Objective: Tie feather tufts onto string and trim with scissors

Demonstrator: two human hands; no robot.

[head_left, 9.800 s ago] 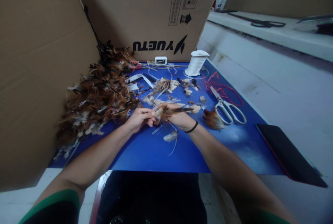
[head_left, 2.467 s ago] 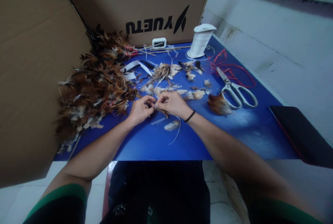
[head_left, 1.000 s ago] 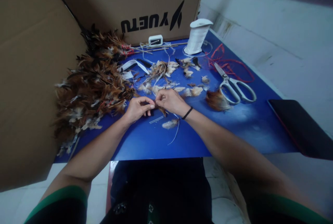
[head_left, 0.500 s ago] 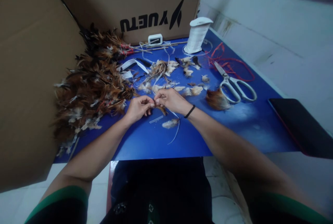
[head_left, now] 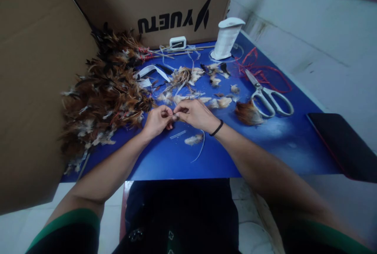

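Observation:
My left hand and my right hand meet fingertip to fingertip over the blue table, both pinched around something too small to make out. Just below them lie a short clear strip, a pale fluffy feather and a thin white string. Beyond my fingers, loose cream and brown feathers are scattered with white ribbon among them. A large heap of brown feather bundles lies left of my left hand.
Scissors rest at the right beside a brown feather tuft and red string. A white spool stands at the back, near a small white sharpener-like item. A black phone lies far right. Cardboard borders the back and left.
My hands stay together, but the fingers have shifted slightly. The brown feather tip that showed beneath them is no longer visible. The view has moved a little.

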